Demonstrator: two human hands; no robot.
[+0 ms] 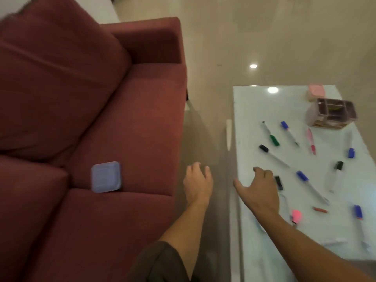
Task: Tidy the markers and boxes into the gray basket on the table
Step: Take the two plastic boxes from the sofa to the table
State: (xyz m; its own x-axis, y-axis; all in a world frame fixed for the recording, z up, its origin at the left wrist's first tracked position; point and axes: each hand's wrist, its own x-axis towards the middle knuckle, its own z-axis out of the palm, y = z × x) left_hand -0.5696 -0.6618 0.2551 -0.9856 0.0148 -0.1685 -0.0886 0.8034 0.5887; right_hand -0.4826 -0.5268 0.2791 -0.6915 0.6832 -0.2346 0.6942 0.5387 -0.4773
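Sofa (122, 129) in maroon fabric fills the left side; a blue box (105, 177), square with rounded corners, lies on its seat near the cushion seam (any label on it is lost to blur). Just right of the sofa the left hand (198, 184) hangs over the floor (244, 37), fingers loosely curled and holding nothing; the right hand (258, 190) reaches over the left edge of the white table (250, 119), palm down, fingers spread and gripping nothing; a black-capped marker (278, 183) lies just beyond its knuckles. Further right, more markers lie scattered on the table, apart from one another: a green-capped marker (269, 134), a blue-capped marker (290, 133), a pink marker (311, 141); no writing on them can be read. At the far right end stands the gray basket (314, 116), divided into compartments; something yellowish lies in one, too blurred to name; a pink box (315, 91) sits just behind it.
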